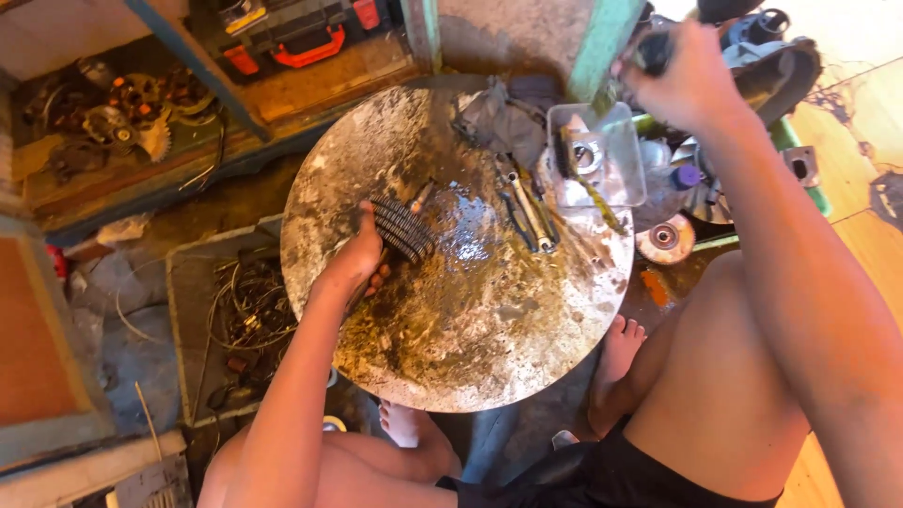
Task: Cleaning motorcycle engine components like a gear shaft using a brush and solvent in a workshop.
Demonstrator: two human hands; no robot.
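The left hand (356, 266) has its fingers wrapped around a dark ribbed part (403, 229), pressing it on the left of the round, grimy bench (451, 367). The right hand (679, 75), far right, has fingers closed on a dark handle (653, 52). This looks like scrubbing under way; the ribbed part needs a steady hold.

The person wears black shorts (602, 475) and nothing else that shows: arms bare without sleeves, legs bare, both feet bare beside the round counter (470, 320).
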